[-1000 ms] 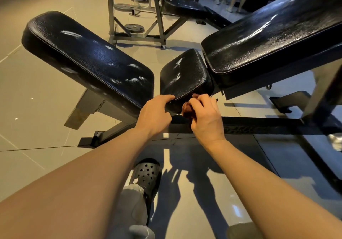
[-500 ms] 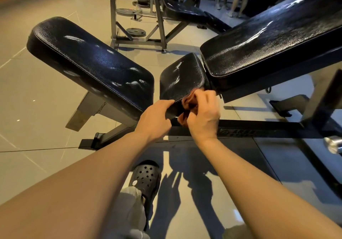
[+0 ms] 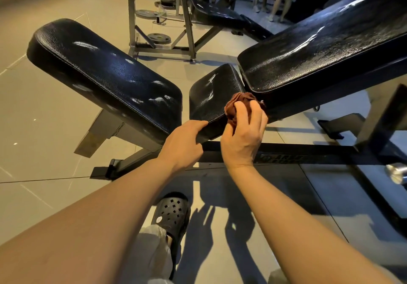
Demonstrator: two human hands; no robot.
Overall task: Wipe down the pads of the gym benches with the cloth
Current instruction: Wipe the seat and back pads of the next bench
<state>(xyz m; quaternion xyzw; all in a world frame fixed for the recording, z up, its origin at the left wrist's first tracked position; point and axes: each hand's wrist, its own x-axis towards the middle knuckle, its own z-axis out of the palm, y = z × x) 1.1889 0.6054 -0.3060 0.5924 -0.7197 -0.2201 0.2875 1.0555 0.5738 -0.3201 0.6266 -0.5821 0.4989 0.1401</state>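
A small black seat pad (image 3: 212, 94) sits in the middle, below a long black back pad (image 3: 319, 57) that slopes up to the right. My right hand (image 3: 244, 136) grips a bunched brown cloth (image 3: 239, 103) against the seat pad's near right corner, close to the gap under the back pad. My left hand (image 3: 182, 145) holds the seat pad's near front edge, thumb on top. A second bench's long black pad (image 3: 105, 76) lies to the left, tilted.
The bench's black steel base bar (image 3: 308, 156) runs across the floor under my hands. A grey rack with weight plates (image 3: 160, 37) stands behind, with another bench (image 3: 220, 17). People's legs (image 3: 273, 1) show at the far back. My black clog (image 3: 174, 215) is on the tiles.
My right hand has carried the cloth up from under the seat pad's front edge to its right corner. My left hand stays on the front edge.
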